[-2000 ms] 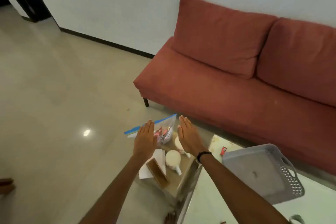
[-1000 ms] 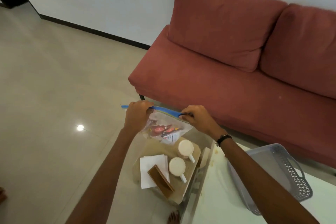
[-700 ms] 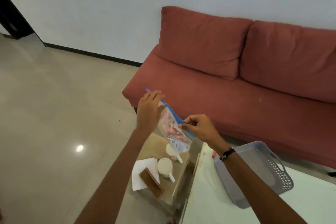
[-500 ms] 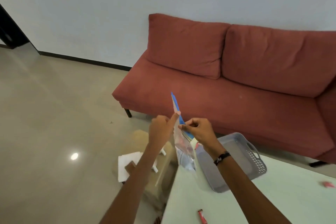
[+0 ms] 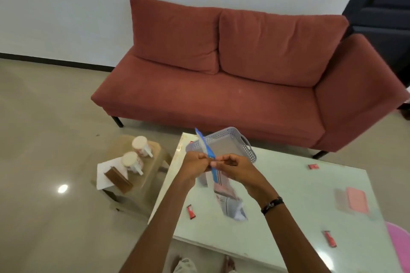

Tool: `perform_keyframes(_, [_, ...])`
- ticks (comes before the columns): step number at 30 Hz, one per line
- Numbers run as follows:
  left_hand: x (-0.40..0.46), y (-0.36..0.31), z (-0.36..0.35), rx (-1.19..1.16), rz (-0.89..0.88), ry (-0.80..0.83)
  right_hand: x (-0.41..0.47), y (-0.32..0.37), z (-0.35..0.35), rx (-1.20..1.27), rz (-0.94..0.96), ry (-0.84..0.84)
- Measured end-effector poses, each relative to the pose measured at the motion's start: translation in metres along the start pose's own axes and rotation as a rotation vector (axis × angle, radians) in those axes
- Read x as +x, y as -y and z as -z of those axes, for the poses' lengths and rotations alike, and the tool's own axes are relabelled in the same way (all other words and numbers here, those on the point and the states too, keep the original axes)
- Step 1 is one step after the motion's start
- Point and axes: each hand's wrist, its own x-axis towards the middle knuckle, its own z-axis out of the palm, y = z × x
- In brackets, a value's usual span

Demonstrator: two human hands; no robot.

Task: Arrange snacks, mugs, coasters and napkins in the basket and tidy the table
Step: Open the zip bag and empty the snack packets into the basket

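Observation:
Both hands hold a clear zip bag of snacks (image 5: 228, 200) by its blue top strip above the white table (image 5: 288, 206). My left hand (image 5: 195, 163) and my right hand (image 5: 230, 165) pinch the strip from either side, and the bag hangs down between them. Just behind my hands stands the grey perforated basket (image 5: 233, 144). On a low wooden stool (image 5: 142, 179) at the left are two white mugs (image 5: 133, 162), a white napkin (image 5: 104, 173) and a brown coaster holder (image 5: 117, 178). Small red snack packets (image 5: 191, 211) lie loose on the table.
A red sofa (image 5: 221, 86) stands behind the table. Pink cards (image 5: 357, 200) lie on the table's right side, with red packets (image 5: 330, 238) near its edges. A pink round object (image 5: 399, 244) shows at the far right. Bare feet (image 5: 228, 265) are below the table's front edge.
My hands lifted the snack bag off the stool and carried it right, over the white table in front of the basket. The view swung right with them.

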Motion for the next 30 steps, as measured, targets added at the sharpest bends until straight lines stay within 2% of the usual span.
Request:
perform_keyframes(5, [-0.012,0.006,-0.021,-0.078,-0.023,0.002,-0.019,-0.014,0.014,0.055,-0.018,-0.048])
perform_keyframes(10, [-0.017,0.003,-0.031,-0.058,-0.068,0.029,-0.022,-0.005,0.015,0.114,-0.044,-0.097])
perform_keyframes(15, [-0.024,0.000,-0.033,0.001,-0.117,0.048,-0.012,-0.003,0.016,0.054,-0.064,-0.216])
perform_keyframes(21, [-0.021,0.006,-0.017,-0.111,-0.057,0.168,-0.009,0.003,0.011,0.086,-0.099,-0.227])
perform_keyframes(27, [-0.018,0.011,-0.013,-0.168,-0.033,0.145,-0.012,-0.002,0.009,0.263,-0.125,-0.267])
perform_keyframes(30, [-0.016,0.011,-0.014,-0.143,-0.043,0.127,-0.016,-0.003,0.012,0.254,-0.141,-0.283])
